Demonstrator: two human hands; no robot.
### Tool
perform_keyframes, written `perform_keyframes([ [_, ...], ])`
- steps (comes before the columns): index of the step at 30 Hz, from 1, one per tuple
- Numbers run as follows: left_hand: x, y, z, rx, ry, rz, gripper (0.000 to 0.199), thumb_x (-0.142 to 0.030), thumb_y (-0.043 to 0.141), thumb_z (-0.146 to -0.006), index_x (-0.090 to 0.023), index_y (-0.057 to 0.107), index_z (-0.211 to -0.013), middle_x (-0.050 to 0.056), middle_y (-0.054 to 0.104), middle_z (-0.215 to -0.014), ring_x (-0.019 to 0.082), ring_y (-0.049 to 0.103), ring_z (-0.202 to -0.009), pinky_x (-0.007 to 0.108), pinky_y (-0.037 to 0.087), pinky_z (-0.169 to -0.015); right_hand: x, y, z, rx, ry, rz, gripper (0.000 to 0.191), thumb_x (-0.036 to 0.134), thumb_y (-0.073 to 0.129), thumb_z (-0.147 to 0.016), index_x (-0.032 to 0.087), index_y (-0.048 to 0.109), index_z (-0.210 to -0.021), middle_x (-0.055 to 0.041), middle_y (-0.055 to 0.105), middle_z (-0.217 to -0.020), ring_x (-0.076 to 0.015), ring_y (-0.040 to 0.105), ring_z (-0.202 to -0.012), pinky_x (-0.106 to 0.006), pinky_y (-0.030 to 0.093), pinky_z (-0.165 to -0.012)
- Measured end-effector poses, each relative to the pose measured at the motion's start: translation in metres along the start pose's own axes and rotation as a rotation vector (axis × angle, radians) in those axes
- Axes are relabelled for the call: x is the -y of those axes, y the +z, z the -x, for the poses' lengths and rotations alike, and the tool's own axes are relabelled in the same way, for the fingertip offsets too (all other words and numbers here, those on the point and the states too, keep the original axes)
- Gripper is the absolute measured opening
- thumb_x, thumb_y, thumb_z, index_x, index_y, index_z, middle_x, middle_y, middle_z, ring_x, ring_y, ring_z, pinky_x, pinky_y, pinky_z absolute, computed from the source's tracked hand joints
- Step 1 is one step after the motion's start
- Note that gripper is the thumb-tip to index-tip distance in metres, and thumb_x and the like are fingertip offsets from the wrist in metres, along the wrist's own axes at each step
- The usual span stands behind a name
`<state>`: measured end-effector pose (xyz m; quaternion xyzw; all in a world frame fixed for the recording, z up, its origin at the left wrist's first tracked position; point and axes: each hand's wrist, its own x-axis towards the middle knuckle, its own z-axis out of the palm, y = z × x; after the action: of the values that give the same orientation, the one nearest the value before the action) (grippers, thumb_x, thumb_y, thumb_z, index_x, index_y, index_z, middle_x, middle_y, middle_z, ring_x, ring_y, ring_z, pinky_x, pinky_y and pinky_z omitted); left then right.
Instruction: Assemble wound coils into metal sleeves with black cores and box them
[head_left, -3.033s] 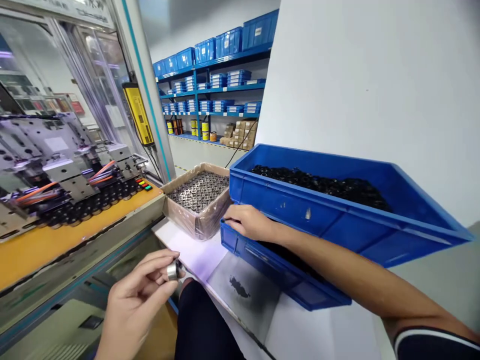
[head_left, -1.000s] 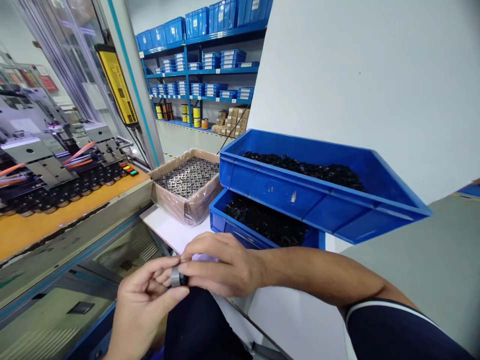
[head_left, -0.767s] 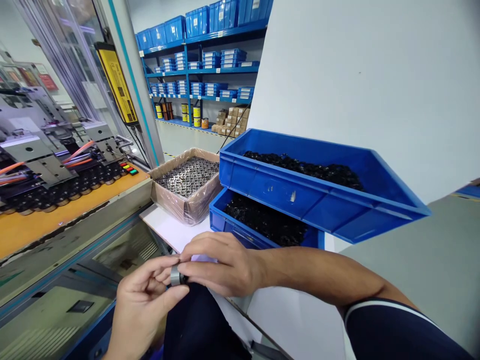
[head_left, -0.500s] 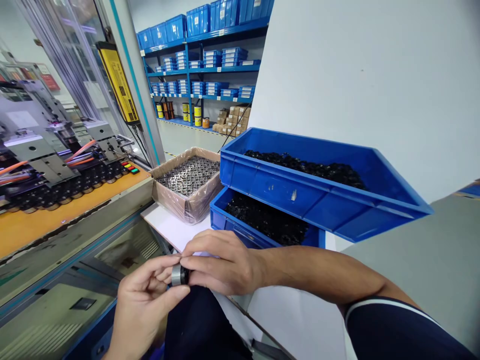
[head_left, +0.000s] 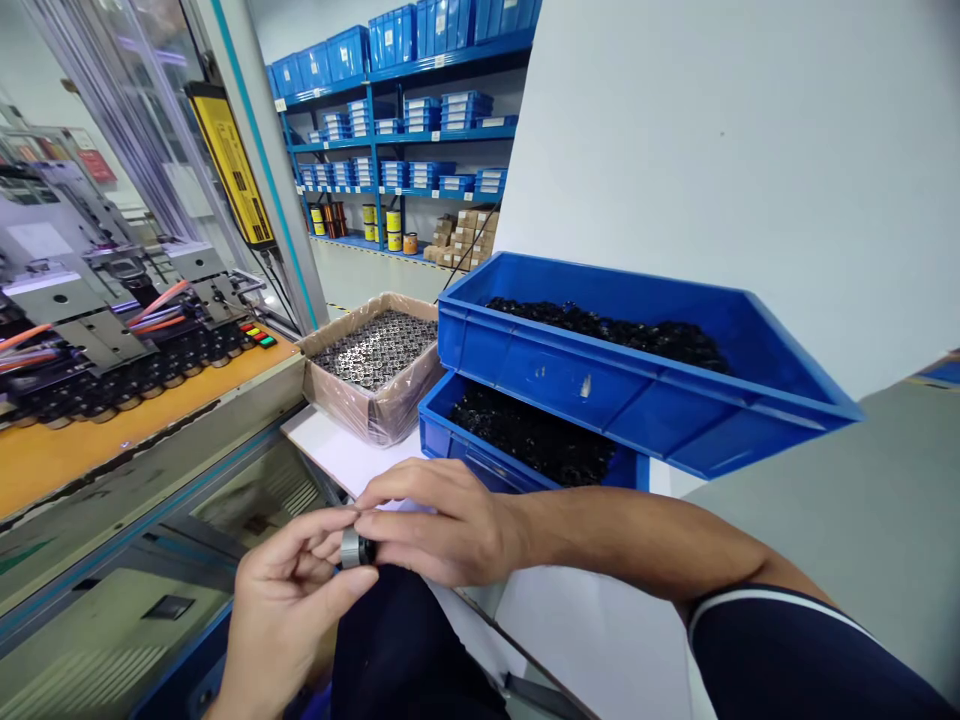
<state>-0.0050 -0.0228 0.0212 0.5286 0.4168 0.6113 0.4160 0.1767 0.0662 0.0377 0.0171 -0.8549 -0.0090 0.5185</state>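
Note:
Low in front of me, my left hand (head_left: 292,590) grips a short grey metal ring (head_left: 349,548) between thumb and fingers. A black plastic part (head_left: 366,550) sits against the ring's right side. From the right, my right hand (head_left: 442,525) closes its fingers on this black part, and its fingertips meet those of the left hand. The fingers hide much of the black part, so how deep it sits in the ring cannot be seen. Behind the hands, two stacked blue bins (head_left: 645,400) hold many small black parts (head_left: 607,335).
A plastic-lined carton (head_left: 375,410) of metal pieces stands on the white table (head_left: 330,440), left of the bins. At left is a machine with an orange bench (head_left: 150,430) carrying a row of black-topped parts (head_left: 120,385). Blue shelving (head_left: 375,140) stands behind.
Both hands keep their hold on the ring and the black part, with hardly any movement. The whole view has shifted slightly.

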Motion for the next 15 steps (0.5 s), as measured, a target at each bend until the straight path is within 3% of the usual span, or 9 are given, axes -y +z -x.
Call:
perform_keyframes([
  [12, 0.0023, -0.0020, 0.0016, -0.044, -0.039, -0.013, 0.038, -0.009, 0.089, -0.060, -0.028, 0.083, -0.092, 0.001, 0.080, -0.073, 0.011, 0.073, -0.059, 0.010, 0.056, -0.058, -0.0012, 0.0008, 0.0010, -0.012, -0.024, 0.027, 0.016, 0.022, 0.066, -0.095, 0.007, 0.065, -0.101, -0.0112, 0.071, -0.096, -0.0142, 0.067, -0.091, -0.027, 0.061, -0.082],
  [15, 0.0024, -0.0045, 0.0011, -0.037, -0.076, -0.022, 0.041, -0.009, 0.090, -0.058, -0.028, 0.083, -0.093, 0.002, 0.080, -0.073, 0.013, 0.074, -0.058, 0.012, 0.057, -0.056, -0.0017, -0.0012, 0.0008, -0.010, -0.085, 0.066, 0.018, 0.022, 0.065, -0.095, 0.006, 0.066, -0.103, -0.0108, 0.070, -0.094, -0.0150, 0.066, -0.089, -0.027, 0.061, -0.081],
])
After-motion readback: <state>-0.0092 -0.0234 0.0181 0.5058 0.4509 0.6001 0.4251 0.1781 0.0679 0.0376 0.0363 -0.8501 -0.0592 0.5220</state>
